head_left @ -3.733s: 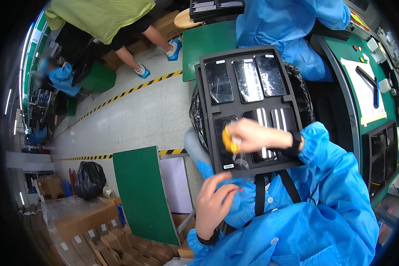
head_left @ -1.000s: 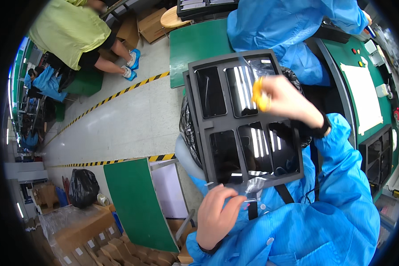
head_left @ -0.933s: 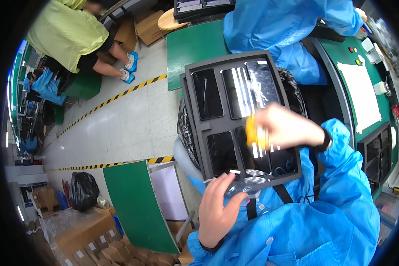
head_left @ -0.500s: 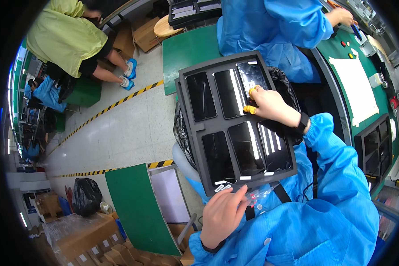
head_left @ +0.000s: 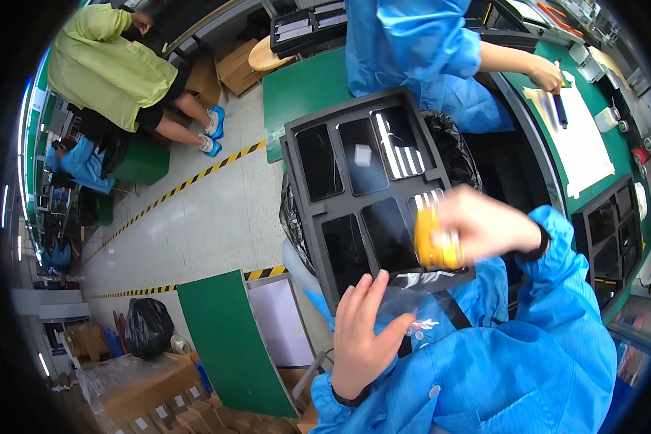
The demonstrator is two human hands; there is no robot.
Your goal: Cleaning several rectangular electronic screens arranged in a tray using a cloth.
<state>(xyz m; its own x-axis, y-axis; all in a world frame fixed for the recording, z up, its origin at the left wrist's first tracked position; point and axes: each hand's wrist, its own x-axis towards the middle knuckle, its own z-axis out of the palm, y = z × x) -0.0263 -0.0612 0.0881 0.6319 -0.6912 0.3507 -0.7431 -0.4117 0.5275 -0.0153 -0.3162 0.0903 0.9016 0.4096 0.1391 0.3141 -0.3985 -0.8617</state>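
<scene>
A black foam tray (head_left: 354, 203) rests over my lap, with dark glossy phone-sized panels (head_left: 318, 160) in its compartments. My right hand (head_left: 481, 226) is over the lower right panel, blurred by motion, with yellow finger cots (head_left: 435, 239) on its fingers. Whether it pinches anything cannot be made out. My left hand (head_left: 362, 334) lies at the tray's near left corner, fingers stretched and thumb apart, holding nothing visible. Beside its thumb is a clear plastic bag (head_left: 425, 307) with small white bits near it. The tray's near right part is partly hidden by my right hand.
A co-worker in a blue smock (head_left: 412, 43) reaches over white paper (head_left: 573, 148) on the green bench at right, holding a dark tool. Another black tray (head_left: 606, 239) stands there. Someone in yellow (head_left: 108, 69) stands far left. A green board (head_left: 228, 340) and cartons (head_left: 141, 383) lie left.
My right hand has come down from the upper right panel to the lower right one. My left fingers have straightened onto the tray corner. White strips along the near edge no longer show.
</scene>
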